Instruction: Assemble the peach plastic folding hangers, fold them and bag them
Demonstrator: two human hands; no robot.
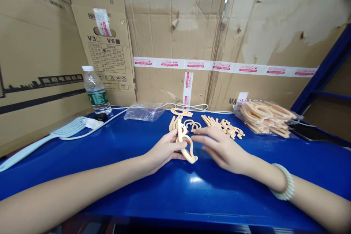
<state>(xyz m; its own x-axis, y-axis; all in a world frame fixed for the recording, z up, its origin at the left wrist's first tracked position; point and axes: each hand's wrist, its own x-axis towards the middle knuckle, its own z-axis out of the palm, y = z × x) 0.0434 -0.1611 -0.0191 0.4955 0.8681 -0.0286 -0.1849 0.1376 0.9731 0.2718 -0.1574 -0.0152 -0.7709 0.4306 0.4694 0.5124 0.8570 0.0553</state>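
My left hand (pixel 167 150) is closed around a cream plastic piece (pixel 189 155) with a straight bar and curved arms, held just above the blue table. To the right of it, my right hand (pixel 219 148) has its fingers apart and nothing in them. Its fingertips are near some cream curved hook parts (pixel 195 123) on the table. Behind my left hand lie cream curved strips (pixel 173 121) and a flat looped part (pixel 181 112). Straight cream sticks (pixel 210 121) and a heap of small hooked parts (pixel 231 128) lie beyond my right hand.
A clear bag of cream parts (pixel 264 117) sits at the right, by a dark phone (pixel 308 132). An empty plastic bag (pixel 144 112), white cable (pixel 115 117), water bottle (pixel 97 93) and pale blue brush (pixel 67 128) are leftward. Cardboard (pixel 170 36) walls the back.
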